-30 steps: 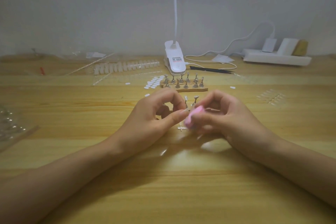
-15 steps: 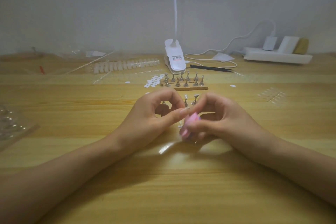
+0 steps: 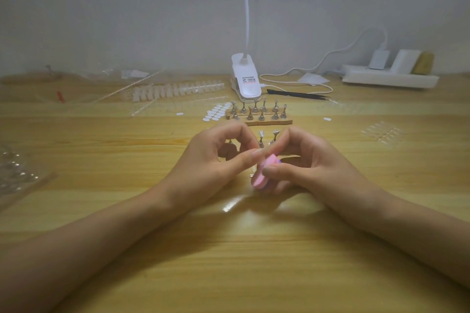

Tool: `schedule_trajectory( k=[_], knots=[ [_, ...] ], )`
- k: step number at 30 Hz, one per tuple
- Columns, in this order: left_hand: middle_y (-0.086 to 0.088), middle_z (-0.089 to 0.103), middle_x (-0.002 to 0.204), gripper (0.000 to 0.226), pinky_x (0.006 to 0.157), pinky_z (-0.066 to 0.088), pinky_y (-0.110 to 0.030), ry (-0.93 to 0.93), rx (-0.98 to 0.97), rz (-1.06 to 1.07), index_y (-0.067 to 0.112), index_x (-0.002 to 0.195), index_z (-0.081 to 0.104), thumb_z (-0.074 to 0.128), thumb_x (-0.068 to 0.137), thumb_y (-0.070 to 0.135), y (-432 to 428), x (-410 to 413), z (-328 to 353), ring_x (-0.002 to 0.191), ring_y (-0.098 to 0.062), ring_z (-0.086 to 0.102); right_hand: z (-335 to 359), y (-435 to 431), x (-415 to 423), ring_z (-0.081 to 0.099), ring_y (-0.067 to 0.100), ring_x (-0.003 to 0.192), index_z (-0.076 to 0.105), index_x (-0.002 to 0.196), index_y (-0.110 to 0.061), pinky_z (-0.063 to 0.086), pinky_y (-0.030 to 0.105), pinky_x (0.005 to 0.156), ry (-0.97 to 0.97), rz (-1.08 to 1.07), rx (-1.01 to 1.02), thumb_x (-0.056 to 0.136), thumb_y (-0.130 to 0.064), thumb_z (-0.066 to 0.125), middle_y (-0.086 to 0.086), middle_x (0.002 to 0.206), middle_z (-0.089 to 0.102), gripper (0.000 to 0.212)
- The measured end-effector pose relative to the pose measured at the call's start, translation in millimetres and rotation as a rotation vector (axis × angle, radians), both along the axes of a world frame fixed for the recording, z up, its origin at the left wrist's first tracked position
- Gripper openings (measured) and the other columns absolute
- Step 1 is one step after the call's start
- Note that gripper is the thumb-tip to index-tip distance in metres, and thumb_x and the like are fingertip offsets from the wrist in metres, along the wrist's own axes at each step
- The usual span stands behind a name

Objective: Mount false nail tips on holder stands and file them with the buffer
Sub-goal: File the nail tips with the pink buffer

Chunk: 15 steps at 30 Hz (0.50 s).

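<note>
The right hand [image 3: 318,168] grips the pink buffer [image 3: 263,173] low over the table [image 3: 229,249], thumb across it. The left hand [image 3: 213,165] is curled, its thumb and forefinger meeting at the buffer; whether they pinch anything is hidden. Two stands [image 3: 261,138] rise just behind the fingers. The rack [image 3: 267,122], lamp clip [image 3: 246,81] and tweezers [image 3: 297,95] lie beyond.

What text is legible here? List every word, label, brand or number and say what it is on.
Label on the white clip lamp base: several printed lines, too small and blurred to read.
Pink buffer, power strip: no print visible.
Nothing else carries text.
</note>
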State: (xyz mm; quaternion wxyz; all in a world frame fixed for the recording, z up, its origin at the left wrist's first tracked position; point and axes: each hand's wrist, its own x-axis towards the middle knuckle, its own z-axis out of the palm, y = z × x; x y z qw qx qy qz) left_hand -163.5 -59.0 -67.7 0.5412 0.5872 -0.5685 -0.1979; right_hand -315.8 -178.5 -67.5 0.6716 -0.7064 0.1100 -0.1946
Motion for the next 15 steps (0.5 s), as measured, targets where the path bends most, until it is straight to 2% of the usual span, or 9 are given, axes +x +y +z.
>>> schedule_trajectory(
  k=[4, 7, 12, 15],
  knots=[
    [0.001, 0.059, 0.080, 0.017, 0.068, 0.044, -0.028, 0.009, 0.007, 0.010, 0.016, 0.077, 0.061, 0.073, 0.086, 0.025, 0.1, 1.1, -0.3, 0.076, -0.038, 0.059, -0.3, -3.0, -0.2, 0.074, 0.023, 0.078, 0.055, 0.093, -0.005, 0.058, 0.025, 0.063, -0.071, -0.131, 0.088, 0.072, -0.029, 0.076, 0.011, 0.086, 0.075, 0.038],
    [0.002, 0.061, 0.080, 0.014, 0.070, 0.049, -0.037, -0.002, 0.008, 0.003, 0.016, 0.077, 0.062, 0.069, 0.084, 0.026, 0.0, -0.8, 0.8, 0.078, -0.035, 0.062, -0.4, -0.9, -0.5, 0.075, 0.027, 0.079, 0.053, 0.093, -0.004, 0.058, 0.026, 0.063, 0.005, 0.023, -0.001, 0.077, -0.021, 0.077, 0.013, 0.088, 0.076, 0.033],
    [0.007, 0.060, 0.076, 0.016, 0.058, 0.035, -0.022, 0.048, 0.048, 0.009, 0.017, 0.077, 0.060, 0.071, 0.089, 0.021, 1.8, 2.6, -1.5, 0.062, -0.017, 0.049, 1.1, -5.7, 0.7, 0.074, 0.018, 0.075, 0.054, 0.093, -0.006, 0.057, 0.021, 0.061, -0.137, -0.194, 0.185, 0.072, -0.024, 0.073, 0.009, 0.083, 0.075, 0.034],
    [0.015, 0.054, 0.065, 0.018, 0.050, 0.031, -0.011, 0.126, 0.049, 0.018, 0.013, 0.075, 0.059, 0.069, 0.086, 0.021, 1.8, 1.5, -0.8, 0.051, -0.001, 0.043, -0.1, -5.7, -0.2, 0.076, 0.022, 0.080, 0.055, 0.094, -0.005, 0.057, 0.022, 0.064, -0.138, -0.184, 0.171, 0.068, -0.025, 0.078, 0.011, 0.089, 0.076, 0.040]
  ],
)
